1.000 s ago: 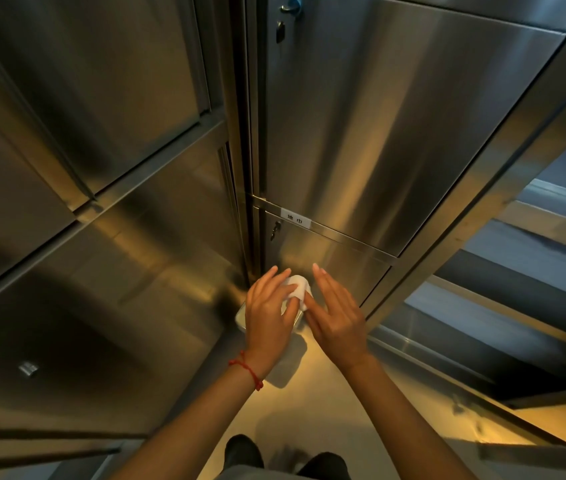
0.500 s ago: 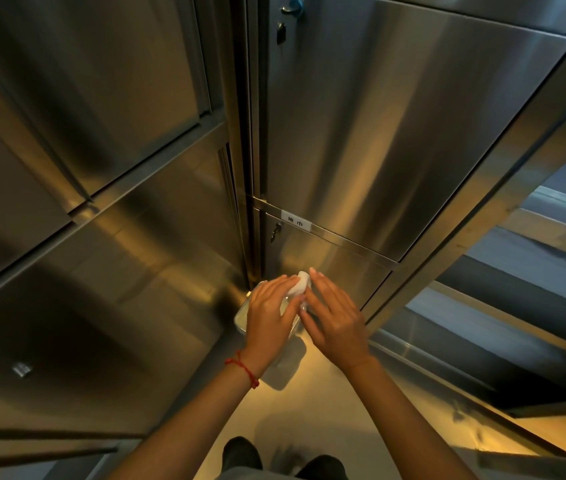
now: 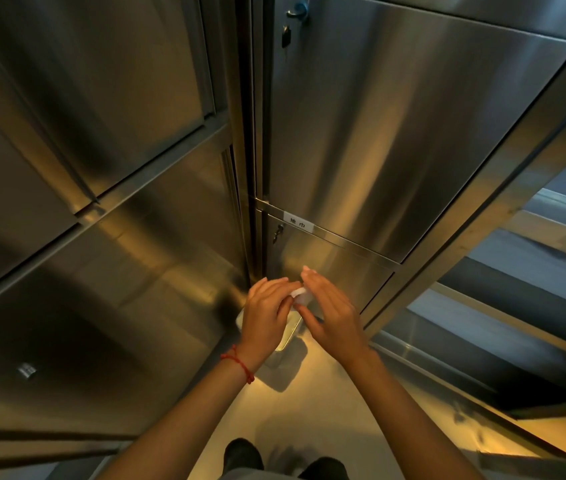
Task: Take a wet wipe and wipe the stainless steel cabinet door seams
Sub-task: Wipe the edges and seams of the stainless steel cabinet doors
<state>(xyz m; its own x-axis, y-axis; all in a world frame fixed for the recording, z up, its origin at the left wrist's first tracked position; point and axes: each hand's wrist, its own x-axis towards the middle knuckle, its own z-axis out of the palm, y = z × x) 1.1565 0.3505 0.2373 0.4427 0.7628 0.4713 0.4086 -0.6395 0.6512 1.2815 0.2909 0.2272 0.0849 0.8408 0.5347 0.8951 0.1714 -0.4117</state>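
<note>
Hands: left hand [image 3: 267, 311] and right hand [image 3: 330, 311] both pinch one wet wipe [image 3: 300, 294]; two cabinet doors [image 3: 395, 133] alongside.

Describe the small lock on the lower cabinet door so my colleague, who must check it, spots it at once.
Find the tall right-hand steel cabinet and its white label on the rail between the doors. Just below and left of it sits the lower lock, with a key hanging in it, well below the upper lock.

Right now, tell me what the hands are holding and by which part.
A white wet wipe, held between the left hand and the right hand by its sides; exact finger contact is hidden.
</note>
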